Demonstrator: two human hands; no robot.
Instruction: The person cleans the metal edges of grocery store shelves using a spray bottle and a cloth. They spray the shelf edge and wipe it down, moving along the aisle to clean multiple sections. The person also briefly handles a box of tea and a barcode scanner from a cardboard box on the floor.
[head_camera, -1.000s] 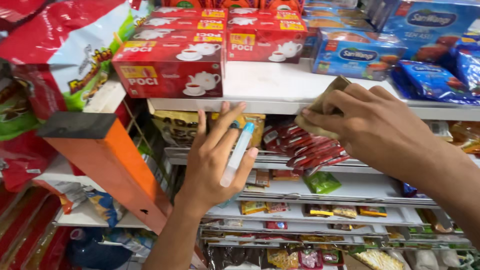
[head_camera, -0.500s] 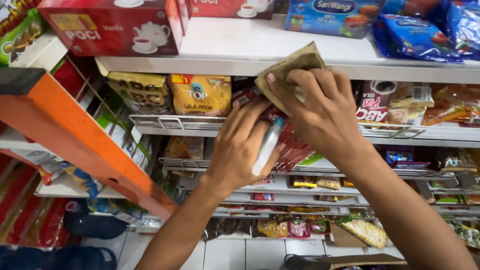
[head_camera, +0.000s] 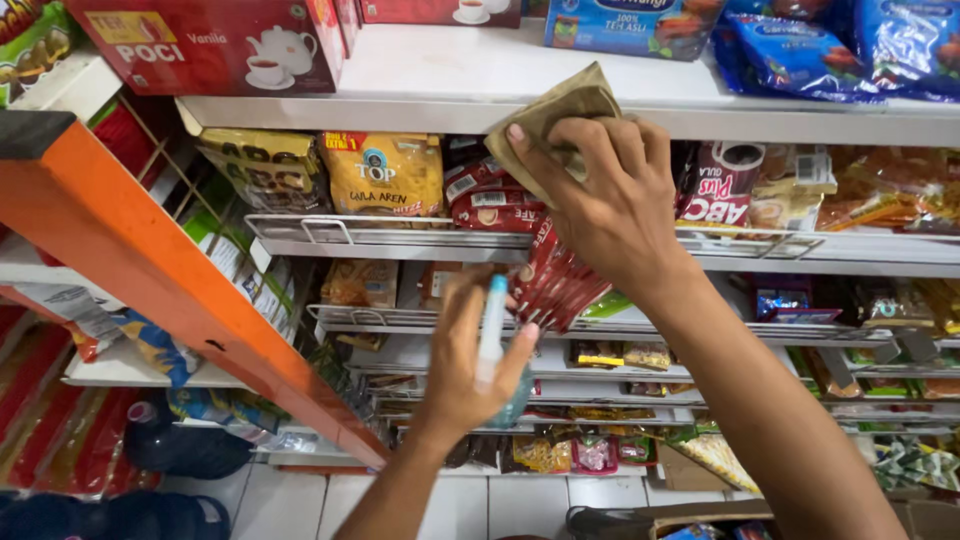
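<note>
Cloth (head_camera: 556, 112) above sachets (head_camera: 548, 280), bottle (head_camera: 492, 335) below.

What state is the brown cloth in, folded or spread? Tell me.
Folded: the brown cloth is bunched into a thick wad under the right hand, against the white shelf edge.

Red tea boxes (head_camera: 215, 45) and blue packets (head_camera: 800, 45) line the white top shelf (head_camera: 420, 85). An orange ladder rail (head_camera: 160, 280) slants across yellow sachets (head_camera: 385, 170) below.
</note>
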